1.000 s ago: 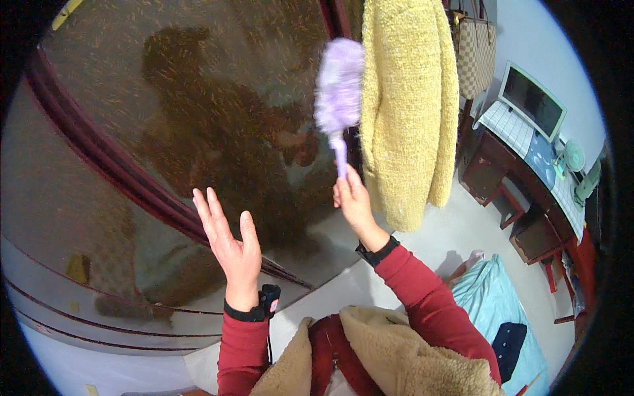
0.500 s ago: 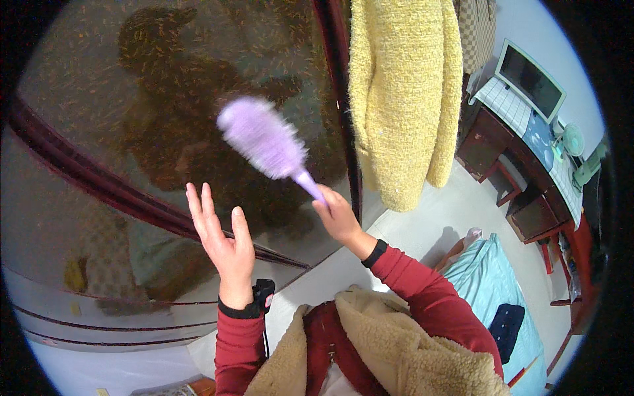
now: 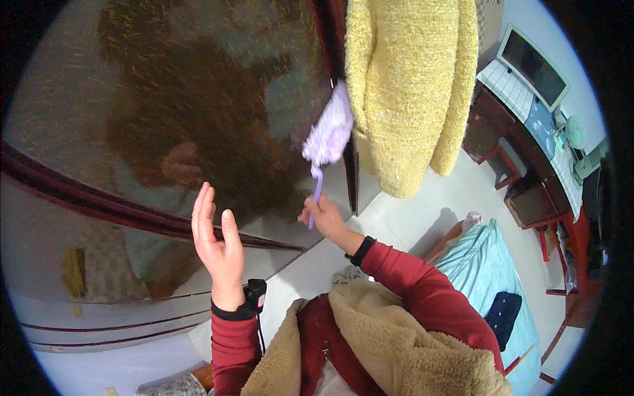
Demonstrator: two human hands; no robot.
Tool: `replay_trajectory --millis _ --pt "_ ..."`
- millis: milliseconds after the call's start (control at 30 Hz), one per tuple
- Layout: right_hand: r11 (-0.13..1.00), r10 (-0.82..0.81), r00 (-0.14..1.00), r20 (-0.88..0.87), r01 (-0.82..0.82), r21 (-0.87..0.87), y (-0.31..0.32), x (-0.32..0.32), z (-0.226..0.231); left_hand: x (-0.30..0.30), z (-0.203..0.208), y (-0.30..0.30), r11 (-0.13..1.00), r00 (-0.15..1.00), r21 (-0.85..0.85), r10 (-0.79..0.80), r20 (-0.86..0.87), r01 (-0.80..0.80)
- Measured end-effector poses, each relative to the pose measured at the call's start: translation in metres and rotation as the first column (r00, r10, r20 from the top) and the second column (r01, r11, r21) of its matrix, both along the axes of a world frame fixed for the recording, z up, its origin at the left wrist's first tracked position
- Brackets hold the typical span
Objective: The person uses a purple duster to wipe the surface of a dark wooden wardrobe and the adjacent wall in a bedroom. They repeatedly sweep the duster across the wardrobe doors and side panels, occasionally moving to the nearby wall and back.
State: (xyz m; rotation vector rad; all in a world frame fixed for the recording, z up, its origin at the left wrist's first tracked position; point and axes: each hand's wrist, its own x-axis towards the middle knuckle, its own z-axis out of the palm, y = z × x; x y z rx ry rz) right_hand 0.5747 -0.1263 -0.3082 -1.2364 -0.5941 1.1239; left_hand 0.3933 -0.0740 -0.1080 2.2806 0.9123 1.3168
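Observation:
A fluffy purple duster (image 3: 329, 132) is gripped by its handle in my right hand (image 3: 323, 218). Its head points up and away, beside the dark frame edge of the glossy wardrobe door (image 3: 218, 92) and close to a hanging yellow coat (image 3: 409, 92). Whether the fibres touch the door or the coat, I cannot tell. My left hand (image 3: 221, 254) is raised in front of the door with its fingers stretched and thumb apart, holding nothing. Both wrists wear black bands.
At the right stands a dark wooden desk (image 3: 485, 125) with a monitor (image 3: 533, 66) and a small green fan (image 3: 573, 134). A light blue cloth (image 3: 475, 264) with a dark folded cloth (image 3: 503, 320) lies at the lower right. Pale tiled floor (image 3: 416, 214) shows between.
The duster has swung to the right, from the middle of the door panel to its edge near the yellow coat. My left hand stays raised, its fingers closer together.

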Motion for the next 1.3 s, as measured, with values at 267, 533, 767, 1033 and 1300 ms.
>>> replay_trajectory --millis 267,533,767,1033,1300 --pt "0.904 0.1 0.341 -0.935 -0.423 -0.058 -0.022 -0.048 -0.098 -0.005 -0.041 0.003 0.99 0.995 -0.14 -0.032 -0.099 0.018" --pt "0.888 0.074 0.894 0.441 -0.26 0.38 0.028 -0.052 0.045 -0.018 -0.032 0.006 0.986 0.986 -0.164 0.012 0.163 0.015" --pt "0.932 -0.304 0.155 0.94 -0.155 0.327 0.036 0.028 0.03 -0.048 -0.059 0.011 0.948 0.97 -0.23 0.238 0.06 -0.218" --pt "0.87 0.449 -0.298 0.842 -0.068 -0.488 -0.032 0.093 -0.063 -0.086 -0.127 0.017 0.879 0.956 -0.436 0.269 0.114 -0.195" --pt "0.953 -0.285 0.25 0.925 -0.031 0.302 -0.021 0.135 0.037 -0.069 -0.157 0.008 0.745 0.976 -0.632 0.131 -0.175 -0.214"
